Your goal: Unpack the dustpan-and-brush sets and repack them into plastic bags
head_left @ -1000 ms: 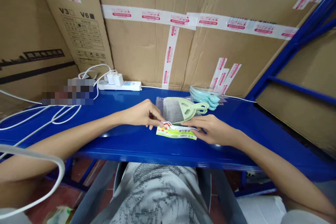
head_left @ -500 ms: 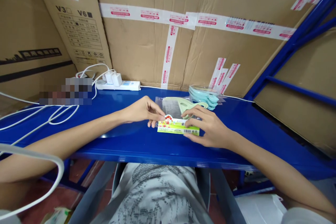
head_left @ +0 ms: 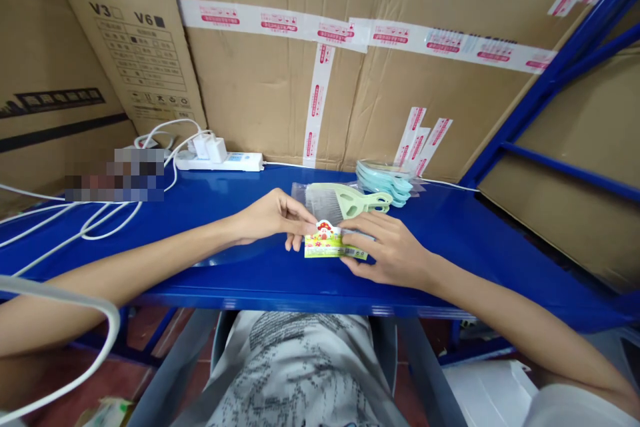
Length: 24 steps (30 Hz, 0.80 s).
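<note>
A pale green handled comb [head_left: 350,203] lies on the table inside a clear plastic bag [head_left: 300,193], its handle pointing right. A printed header card [head_left: 325,250], yellow-green and white with a red-capped cartoon figure, sits at the near side of the bag and overlaps it. My left hand [head_left: 280,217] pinches the card's left side between thumb and fingers. Over the card's right part, my right hand [head_left: 390,247] is curled with fingers and thumb closed on it, hiding that end. Whether the bag's edge is inside the card's fold cannot be made out.
Several bagged turquoise combs [head_left: 383,180] are stacked behind the green one. A white power strip [head_left: 240,161] with plugs stands at the back left, and white cables [head_left: 95,223] loop across the left side. Taped cardboard [head_left: 260,87] walls the blue table [head_left: 250,280] at the back.
My right hand has shifted slightly left along the card, its fingers drawn closer together and covering more of it. My left hand keeps its pinch. The camera view has moved slightly.
</note>
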Available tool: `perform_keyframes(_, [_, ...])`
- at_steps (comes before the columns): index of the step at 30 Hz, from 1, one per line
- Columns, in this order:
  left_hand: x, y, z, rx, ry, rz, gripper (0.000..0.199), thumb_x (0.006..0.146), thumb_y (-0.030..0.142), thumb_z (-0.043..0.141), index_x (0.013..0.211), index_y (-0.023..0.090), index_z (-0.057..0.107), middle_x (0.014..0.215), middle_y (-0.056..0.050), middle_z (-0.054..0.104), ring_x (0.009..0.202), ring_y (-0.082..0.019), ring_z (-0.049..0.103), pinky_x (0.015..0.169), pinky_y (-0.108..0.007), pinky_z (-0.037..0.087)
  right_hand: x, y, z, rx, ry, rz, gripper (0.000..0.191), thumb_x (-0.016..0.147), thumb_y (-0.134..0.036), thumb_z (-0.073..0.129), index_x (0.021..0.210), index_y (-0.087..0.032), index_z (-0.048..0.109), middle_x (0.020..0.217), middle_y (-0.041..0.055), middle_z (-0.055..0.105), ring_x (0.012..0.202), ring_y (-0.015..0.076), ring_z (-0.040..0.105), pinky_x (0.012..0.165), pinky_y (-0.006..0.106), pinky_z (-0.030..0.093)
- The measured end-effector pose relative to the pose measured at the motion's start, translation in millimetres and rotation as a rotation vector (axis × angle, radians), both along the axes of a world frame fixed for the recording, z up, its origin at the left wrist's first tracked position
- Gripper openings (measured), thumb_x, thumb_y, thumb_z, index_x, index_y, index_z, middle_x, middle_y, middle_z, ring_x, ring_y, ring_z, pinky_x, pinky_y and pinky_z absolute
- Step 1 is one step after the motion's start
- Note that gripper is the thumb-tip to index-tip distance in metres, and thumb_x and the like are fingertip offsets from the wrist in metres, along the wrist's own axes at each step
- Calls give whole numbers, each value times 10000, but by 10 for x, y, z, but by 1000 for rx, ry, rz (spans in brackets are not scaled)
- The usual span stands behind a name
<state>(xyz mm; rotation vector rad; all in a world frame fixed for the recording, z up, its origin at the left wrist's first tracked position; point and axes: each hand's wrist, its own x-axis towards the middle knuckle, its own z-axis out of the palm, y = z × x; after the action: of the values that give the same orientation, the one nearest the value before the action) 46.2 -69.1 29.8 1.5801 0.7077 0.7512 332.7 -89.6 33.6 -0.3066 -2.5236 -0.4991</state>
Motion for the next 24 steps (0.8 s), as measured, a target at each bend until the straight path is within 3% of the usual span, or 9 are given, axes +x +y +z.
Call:
perform_keyframes(2, [-5,27,15,9,-23,28,397,822,443,929,1013,103,854,665,-83,770,534,-145,699,513,-219,583,24,-9,62,-29,24,-7,100,966,-232,703,1055,-195,680,1137,118,784,978,262,747,869,407,603])
perform_keyframes(5, [-37,111,40,36,-91,117,439,849,503,896,1008,98,831,807,-109,806,580,-153,724,526,-231,588,210,-12,321,-174,95,-79,83,951,-245,708,1019,-199,690,1095,100,777,958,242,751,822,355,597])
perform_keyframes(9, [-109,251,32,57,-104,205,419,843,488,902,961,97,812,825,-95,796,597,-145,720,538,-232,594,747,72,804,-513,136,-421,179,932,-391,744,972,-219,716,888,34,764,745,195,711,709,311,567])
perform_keyframes(12, [-145,320,-2,65,-76,227,390,857,461,890,957,94,807,822,-94,790,595,-139,713,544,-233,597,1117,183,1004,-758,-35,-634,270,919,-480,723,911,-211,716,784,31,747,671,193,691,632,297,531])
perform_keyframes(16, [-154,337,-25,81,-43,222,374,872,447,873,967,92,803,826,-101,792,594,-142,717,551,-239,600,1203,298,930,-954,-327,-773,202,861,-409,700,804,-219,659,717,26,728,635,199,687,584,290,497])
perform_keyframes(20, [-146,313,-23,110,3,217,379,883,448,859,968,83,798,823,-110,794,599,-151,730,549,-235,596,1008,378,691,-1018,-391,-930,116,814,-295,702,772,-233,614,629,19,711,566,236,724,552,313,522])
perform_keyframes(24, [-138,307,-37,131,31,214,386,893,452,844,982,79,797,838,-121,799,606,-159,735,556,-247,605,947,415,567,-1018,-407,-953,183,833,-334,757,808,-229,609,624,30,723,561,257,745,515,311,522])
